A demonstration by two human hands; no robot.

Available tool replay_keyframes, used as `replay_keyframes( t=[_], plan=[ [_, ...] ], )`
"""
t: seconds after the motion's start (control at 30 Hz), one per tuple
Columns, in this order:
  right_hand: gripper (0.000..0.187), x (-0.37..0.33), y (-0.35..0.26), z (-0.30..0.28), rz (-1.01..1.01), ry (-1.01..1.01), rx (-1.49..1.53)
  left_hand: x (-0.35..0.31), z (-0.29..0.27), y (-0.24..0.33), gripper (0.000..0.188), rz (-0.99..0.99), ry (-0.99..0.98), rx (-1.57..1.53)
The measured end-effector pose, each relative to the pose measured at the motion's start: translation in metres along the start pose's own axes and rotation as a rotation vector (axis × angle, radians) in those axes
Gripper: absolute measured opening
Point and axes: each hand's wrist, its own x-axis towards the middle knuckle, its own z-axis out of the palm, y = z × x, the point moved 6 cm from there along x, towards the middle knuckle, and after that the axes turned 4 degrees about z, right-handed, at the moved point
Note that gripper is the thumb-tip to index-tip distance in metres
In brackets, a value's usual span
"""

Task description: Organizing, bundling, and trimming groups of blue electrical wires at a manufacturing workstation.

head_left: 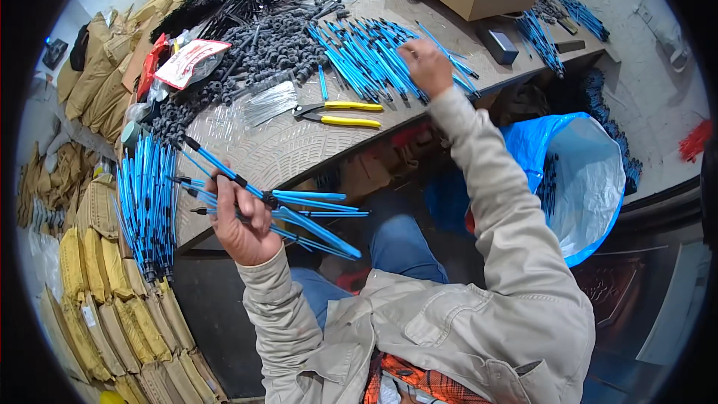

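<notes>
Gathering seems to be the step in hand: the left hand (247, 217) holds a loose, fanned bunch of blue rods (314, 196) with black fittings over the person's lap, while the right hand (428, 66) reaches to the pile of blue rods (359, 60) on the table (299, 138). The left fingers and thumb are closed around the bunch near its middle, the rods poking out at both sides. The right fingers are bent down at the pile's right part; whether they pinch a rod or merely touch one, I cannot tell.

As I judge it, the next move calls for singling out one rod with the right fingertips, since those in the pile lie close together and partly crossed, while the left keeps enough pressure that its splayed bunch does not slip.

Much is hard to make out. The right fingertips are lost against the pile, the left palm hides the bunch's middle, and the number of rods held (several, certainly) can't be counted. The depth of the blue bag (615, 217) below the table's right side is mostly hidden, and the heap of dark fittings (262, 49) blurs into one mass.
</notes>
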Motion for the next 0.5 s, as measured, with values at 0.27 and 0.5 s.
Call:
replay_keyframes(
  t=[0.27,0.5],
  plan=[
    [0.023,0.050,0.077,0.034,0.113,-0.092,-0.845,-0.013,0.002,-0.005,0.018,0.007,0.141,0.084],
    [0.017,0.041,0.019,-0.054,0.059,0.379,-0.402,-0.032,0.025,-0.052,0.021,-0.235,-0.064,0.220]
  ],
)
